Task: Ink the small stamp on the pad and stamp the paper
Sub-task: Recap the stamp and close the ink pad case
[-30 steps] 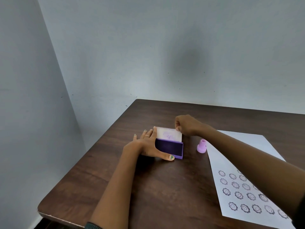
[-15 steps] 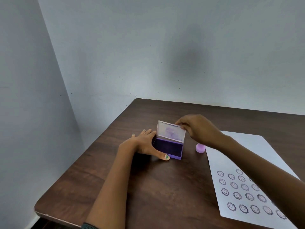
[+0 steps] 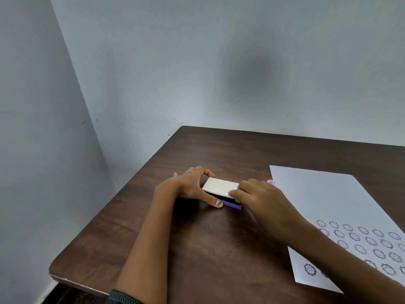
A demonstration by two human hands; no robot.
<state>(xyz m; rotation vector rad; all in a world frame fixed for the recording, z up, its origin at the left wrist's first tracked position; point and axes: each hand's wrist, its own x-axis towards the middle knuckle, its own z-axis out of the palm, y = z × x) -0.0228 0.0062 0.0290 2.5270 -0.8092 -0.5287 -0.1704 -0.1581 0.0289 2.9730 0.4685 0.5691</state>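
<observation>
Since the earlier frames the lid of the ink pad had swung from standing upright to lying almost flat over the purple base, with only a thin dark gap left along its near edge.

The left hand cupped the pad's left end, fingers curled around the far side and thumb laid along the near side, bracing the base on the dark wooden table. The right hand pinched the lid's right near corner between thumb and fingertips, pressing it down.

The small stamp, a lilac plastic piece, stood on the table at about two o'clock from the pad, mostly hidden behind the right hand and just beside the left edge of the paper. Neither hand touched it.

The paper lay at three o'clock from the pad. Rows of round, flower-edged face prints already filled its near portion, while the far part was blank.

Judging by this, the inking and stamping appeared finished. What seemed to remain was only to shut the lid fully, unless more prints were wanted, which would mean reopening the pad.
</observation>
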